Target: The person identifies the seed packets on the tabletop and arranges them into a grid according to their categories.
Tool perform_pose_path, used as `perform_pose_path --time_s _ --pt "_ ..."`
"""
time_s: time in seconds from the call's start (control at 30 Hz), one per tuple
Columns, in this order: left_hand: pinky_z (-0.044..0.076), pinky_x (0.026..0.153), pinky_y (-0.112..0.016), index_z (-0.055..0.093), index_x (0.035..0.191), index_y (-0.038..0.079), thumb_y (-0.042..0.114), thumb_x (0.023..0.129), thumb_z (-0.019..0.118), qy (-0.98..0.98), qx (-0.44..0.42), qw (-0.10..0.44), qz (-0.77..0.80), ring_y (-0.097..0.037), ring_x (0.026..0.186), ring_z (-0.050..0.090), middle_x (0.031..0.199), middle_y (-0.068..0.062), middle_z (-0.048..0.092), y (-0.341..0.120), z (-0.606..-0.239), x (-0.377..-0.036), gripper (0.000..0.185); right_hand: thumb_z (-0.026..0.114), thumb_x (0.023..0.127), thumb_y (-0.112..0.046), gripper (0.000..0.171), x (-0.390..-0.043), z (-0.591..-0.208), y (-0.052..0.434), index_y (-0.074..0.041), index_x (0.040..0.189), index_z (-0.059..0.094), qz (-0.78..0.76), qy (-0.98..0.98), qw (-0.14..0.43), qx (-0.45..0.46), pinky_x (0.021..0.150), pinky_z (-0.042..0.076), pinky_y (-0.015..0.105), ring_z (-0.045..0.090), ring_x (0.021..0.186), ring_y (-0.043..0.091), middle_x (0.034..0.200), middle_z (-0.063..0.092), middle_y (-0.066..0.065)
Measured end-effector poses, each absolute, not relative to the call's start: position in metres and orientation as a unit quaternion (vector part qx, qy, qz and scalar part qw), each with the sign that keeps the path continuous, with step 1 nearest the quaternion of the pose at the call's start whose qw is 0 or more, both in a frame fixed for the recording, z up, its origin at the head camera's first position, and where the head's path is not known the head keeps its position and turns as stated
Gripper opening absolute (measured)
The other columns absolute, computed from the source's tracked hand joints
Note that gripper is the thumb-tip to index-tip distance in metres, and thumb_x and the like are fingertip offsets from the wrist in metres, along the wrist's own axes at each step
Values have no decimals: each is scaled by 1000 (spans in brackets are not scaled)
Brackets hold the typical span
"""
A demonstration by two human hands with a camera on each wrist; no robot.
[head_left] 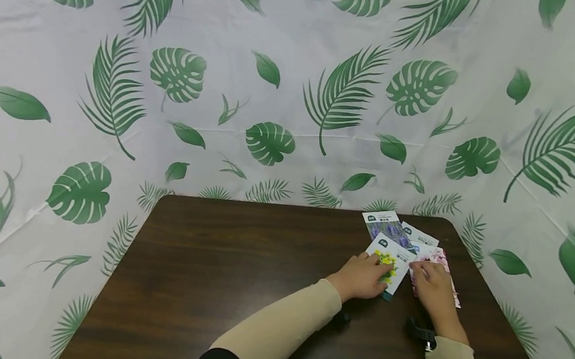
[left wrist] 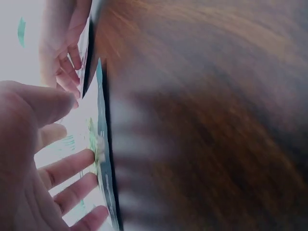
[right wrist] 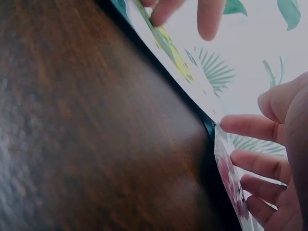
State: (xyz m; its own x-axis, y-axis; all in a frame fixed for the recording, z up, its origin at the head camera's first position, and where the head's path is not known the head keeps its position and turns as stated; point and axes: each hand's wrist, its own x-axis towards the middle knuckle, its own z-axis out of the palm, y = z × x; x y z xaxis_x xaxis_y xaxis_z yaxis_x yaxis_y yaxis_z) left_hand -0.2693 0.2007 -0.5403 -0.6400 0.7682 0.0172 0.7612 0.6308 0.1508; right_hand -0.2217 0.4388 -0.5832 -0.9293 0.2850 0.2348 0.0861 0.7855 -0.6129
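Note:
Several seed packets lie in a loose pile at the far right of the dark wooden table (head_left: 199, 274). My left hand (head_left: 369, 274) rests flat on a white packet with yellow flowers (head_left: 392, 262), its straight fingers (left wrist: 72, 166) touching the packet's face (left wrist: 102, 159). My right hand (head_left: 431, 286) lies on a pink-flowered packet (head_left: 438, 256), its fingertips (right wrist: 250, 161) on the edge of that packet (right wrist: 228, 180). Behind them lie a purple-flowered packet (head_left: 388, 228) and another white packet (head_left: 421, 236), partly covered. Neither hand grips anything.
A white cloth printed with green leaves (head_left: 271, 91) hangs behind and on both sides of the table. The packets lie close to the table's right edge (head_left: 474, 266). Bare wood stretches across the left and middle.

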Motion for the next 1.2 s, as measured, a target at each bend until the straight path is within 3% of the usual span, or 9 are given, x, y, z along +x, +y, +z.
perform_pose_path --time_s 0.17,0.27,0.33,0.43,0.5,0.57,0.63,0.77,1.2 --pt "43 88 -30 43 167 43 59 110 55 916 400 20 24 -14 115 48 149 6 55 197 -544 -265 60 55 113 -22 33 -222 -586 436 3 120 76 314 -929 173 -96 106 44 67 57 126 53 129 64 34" --pt "40 85 -30 48 163 44 61 110 55 919 394 14 -1 -14 109 43 145 6 52 195 -548 -264 57 56 113 -21 32 -222 -587 436 3 122 76 316 -928 170 -98 106 44 66 58 127 52 129 64 33" --pt "42 89 -30 52 160 43 60 110 55 919 395 7 -10 -14 111 44 145 5 51 195 -549 -263 53 55 113 -22 33 -222 -586 436 3 123 75 316 -929 166 -100 107 44 66 57 128 52 130 63 34" --pt "45 116 -35 53 160 42 58 111 55 918 397 9 -5 -18 137 48 161 1 45 195 -549 -263 52 53 115 -25 36 -223 -584 438 2 125 74 315 -930 162 -102 108 43 68 55 129 54 132 61 34" --pt "35 133 -41 50 163 38 56 112 53 915 402 24 6 -24 160 37 175 -2 33 194 -548 -264 54 51 115 -25 37 -223 -582 439 3 125 74 315 -930 163 -101 108 43 69 55 129 55 132 60 35" --pt "21 140 -43 43 168 30 54 113 52 912 407 50 24 -26 171 20 184 -3 20 192 -548 -265 61 50 115 -25 38 -222 -581 440 3 125 74 314 -930 161 -100 107 43 70 55 129 56 132 60 36" --pt "17 141 -37 34 173 21 51 114 52 908 408 83 51 -22 173 13 186 -2 14 191 -549 -267 69 50 115 -24 37 -222 -581 440 3 124 74 313 -931 160 -98 105 44 71 55 127 57 131 61 36" --pt "15 140 -30 18 176 9 46 114 54 898 406 133 104 -16 173 11 185 -3 14 187 -550 -271 81 53 115 -24 37 -222 -582 441 4 126 74 311 -932 163 -93 105 44 70 57 127 58 131 61 37" --pt "15 140 -32 20 177 17 46 115 50 895 416 134 91 -15 173 5 186 -2 8 187 -552 -272 74 54 115 -27 38 -223 -581 440 4 129 72 319 -930 151 -104 108 41 69 52 129 56 132 58 34"
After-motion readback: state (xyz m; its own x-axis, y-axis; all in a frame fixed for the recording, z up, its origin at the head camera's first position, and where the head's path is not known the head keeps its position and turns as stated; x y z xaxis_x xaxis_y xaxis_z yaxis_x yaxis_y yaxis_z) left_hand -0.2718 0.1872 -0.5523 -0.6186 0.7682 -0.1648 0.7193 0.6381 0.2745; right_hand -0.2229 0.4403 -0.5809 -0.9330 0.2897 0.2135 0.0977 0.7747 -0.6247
